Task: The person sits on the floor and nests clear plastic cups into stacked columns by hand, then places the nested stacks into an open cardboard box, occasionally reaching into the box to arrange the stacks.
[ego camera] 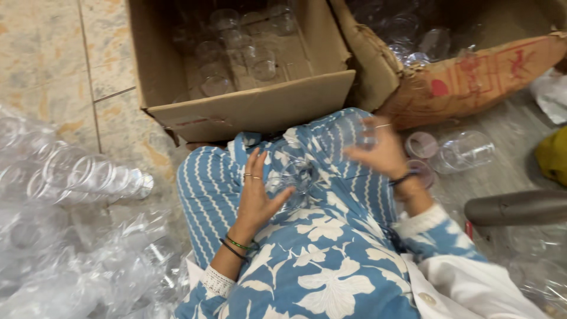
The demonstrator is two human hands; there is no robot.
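Nearest, a lap in blue cloth with white flowers and stripes (pixel 331 260) fills the lower middle, with crumpled clear plastic wrap (pixel 65 266) heaped to its left. On the lap the left hand (pixel 255 198) lies open, fingers spread, its palm against a clear plastic cup (pixel 293 177) that rests on the thigh; the cup appears to lie on its side, long axis roughly across the lap, though which end is the mouth cannot be told. It is colourless and see-through, so the striped cloth shows through it. The right hand (pixel 378 150) is blurred; its fingers curl about a second clear cup (pixel 359 131), raised just above the knee. Beyond stand a cardboard box (pixel 248 109) holding more clear cups and a torn box (pixel 472 77) beside it.
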